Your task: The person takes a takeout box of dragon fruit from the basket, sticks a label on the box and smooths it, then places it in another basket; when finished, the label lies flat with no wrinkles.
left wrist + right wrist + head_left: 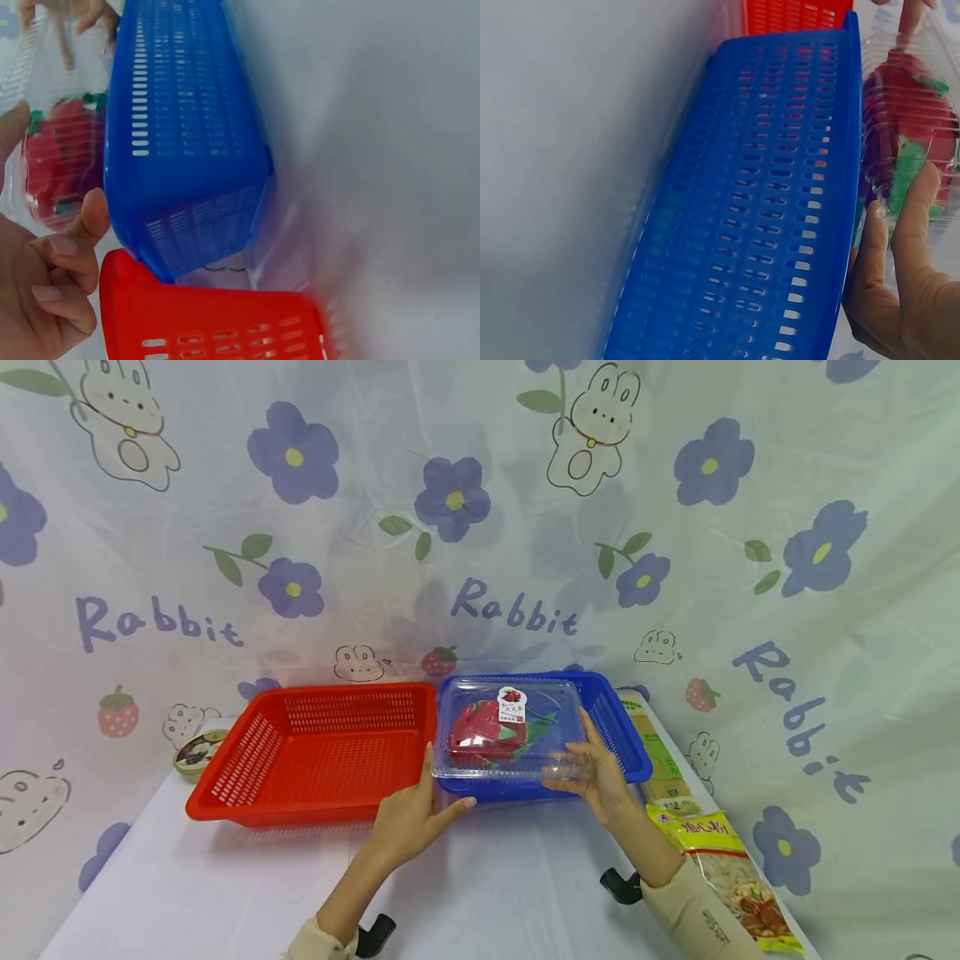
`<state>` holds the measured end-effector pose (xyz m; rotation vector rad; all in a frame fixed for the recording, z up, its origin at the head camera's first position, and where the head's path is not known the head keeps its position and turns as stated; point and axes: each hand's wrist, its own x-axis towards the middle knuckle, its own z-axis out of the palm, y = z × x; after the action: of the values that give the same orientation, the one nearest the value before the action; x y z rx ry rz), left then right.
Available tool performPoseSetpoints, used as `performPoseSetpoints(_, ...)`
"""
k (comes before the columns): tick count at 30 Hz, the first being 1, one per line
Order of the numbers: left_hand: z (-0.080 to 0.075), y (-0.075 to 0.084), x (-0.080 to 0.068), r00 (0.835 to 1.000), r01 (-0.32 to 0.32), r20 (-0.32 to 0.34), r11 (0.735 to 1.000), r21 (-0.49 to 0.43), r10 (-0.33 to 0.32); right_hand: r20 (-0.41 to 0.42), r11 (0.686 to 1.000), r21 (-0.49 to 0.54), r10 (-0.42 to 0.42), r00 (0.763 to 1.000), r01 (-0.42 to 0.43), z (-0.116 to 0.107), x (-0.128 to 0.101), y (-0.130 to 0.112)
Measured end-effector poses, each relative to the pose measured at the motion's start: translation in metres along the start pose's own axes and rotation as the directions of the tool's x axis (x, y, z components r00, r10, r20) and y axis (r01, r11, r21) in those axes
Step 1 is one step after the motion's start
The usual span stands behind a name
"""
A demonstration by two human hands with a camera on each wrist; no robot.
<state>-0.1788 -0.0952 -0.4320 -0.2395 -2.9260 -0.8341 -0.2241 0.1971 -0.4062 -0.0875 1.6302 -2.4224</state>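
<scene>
A clear plastic box (551, 747) with a white label is held above the blue basket (637, 760), overlapping its front rim. Red dragon fruit (480, 735) with green tips shows through the lid. My left hand (408, 827) grips the box's left side, index finger along the edge, thumb near the front corner. On the right side my right hand (603, 781) holds it, some fingers visible through the plastic. The left wrist view shows the left hand (45, 292) with several fingers curled near the box; the right wrist view has the right hand's fingers (915, 217) against it.
A red basket (337, 768) stands left of the blue one, with a round tin (198, 756) beyond its left side. Along the table's right edge lie a green noodle pack (660, 760) and a yellow-topped food bag (735, 877). A printed curtain (360, 552) hangs behind.
</scene>
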Motion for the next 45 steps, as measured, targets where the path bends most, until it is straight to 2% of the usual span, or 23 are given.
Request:
performPoseSetpoints(6, 0.003, 0.002, 0.000, 1.000, -0.003, -0.028, 1.000, -0.005, 0.002, -0.005, 1.000, -0.003, -0.004, 1.000, 0.004, -0.002, 0.003, 0.000)
performPoseSetpoints(14, 0.007, 0.006, 0.000, 0.994, -0.007, -0.113, 0.999, 0.052, 0.013, -0.005, 1.000, 0.004, 0.009, 1.000, -0.009, -0.006, 0.007, 0.000)
performPoseSetpoints(20, 0.010, 0.009, 0.000, 0.991, 0.014, -0.133, 0.996, 0.085, -0.003, 0.009, 1.000, 0.009, 0.012, 1.000, -0.012, -0.007, 0.008, 0.000)
performPoseSetpoints(30, 0.019, 0.013, 0.001, 0.993, 0.009, -0.121, 0.995, 0.104, 0.004, -0.004, 1.000, 0.016, 0.021, 1.000, -0.021, -0.011, 0.011, -0.002)
performPoseSetpoints(45, 0.031, 0.015, 0.005, 0.994, 0.063, -0.093, 0.994, 0.084, -0.055, -0.011, 1.000, 0.007, 0.025, 1.000, -0.025, -0.015, 0.018, 0.003)
